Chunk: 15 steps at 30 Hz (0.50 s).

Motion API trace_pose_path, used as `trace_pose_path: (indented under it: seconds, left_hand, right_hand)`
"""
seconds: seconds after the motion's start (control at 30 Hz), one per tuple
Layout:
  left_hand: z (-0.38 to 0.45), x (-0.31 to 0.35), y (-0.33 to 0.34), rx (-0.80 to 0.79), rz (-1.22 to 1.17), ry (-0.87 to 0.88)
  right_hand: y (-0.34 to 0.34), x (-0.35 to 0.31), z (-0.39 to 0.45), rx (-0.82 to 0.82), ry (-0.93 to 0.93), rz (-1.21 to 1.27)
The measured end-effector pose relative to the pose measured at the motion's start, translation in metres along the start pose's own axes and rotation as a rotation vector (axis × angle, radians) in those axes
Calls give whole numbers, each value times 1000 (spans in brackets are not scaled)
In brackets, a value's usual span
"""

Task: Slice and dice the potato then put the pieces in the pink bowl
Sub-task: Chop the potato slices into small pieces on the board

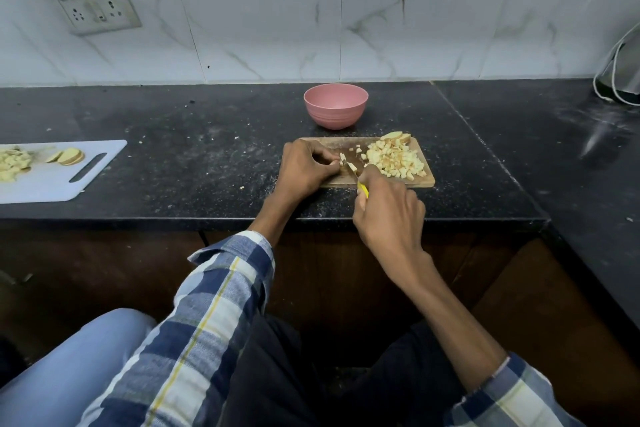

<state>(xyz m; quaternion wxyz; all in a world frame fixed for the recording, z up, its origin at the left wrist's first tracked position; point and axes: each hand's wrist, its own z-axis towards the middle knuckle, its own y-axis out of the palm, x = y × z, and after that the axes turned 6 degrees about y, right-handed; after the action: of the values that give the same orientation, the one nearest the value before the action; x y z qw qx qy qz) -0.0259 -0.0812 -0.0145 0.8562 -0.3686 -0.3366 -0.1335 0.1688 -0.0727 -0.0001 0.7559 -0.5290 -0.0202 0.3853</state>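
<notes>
Potato (394, 159): mostly diced, heaped on the wooden board (420, 180); a few slices at the far edge (uncut). Dicing in hand. Left hand (304, 166) pinches the last strip; right hand (388, 215) grips the knife (353, 171), blade largely hidden, apparently mid-cut. Next: finish, scoop into the pink bowl (335, 106) just beyond.

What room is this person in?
Most likely a home kitchen: a black speckled stone counter, a marble-look tiled wall, and diced potato pieces on a wooden chopping board.
</notes>
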Motion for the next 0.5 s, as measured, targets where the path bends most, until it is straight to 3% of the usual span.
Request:
trace_pose_path:
  seconds: [0.27, 0.5]
  left_hand:
    - [-1, -2, -3, -22, -18, -5]
    - [-1, -4, -5, 16, -49, -68]
  right_hand:
    - [12, 4, 13, 32, 90, 82]
    - [15, -3, 14, 10, 21, 120]
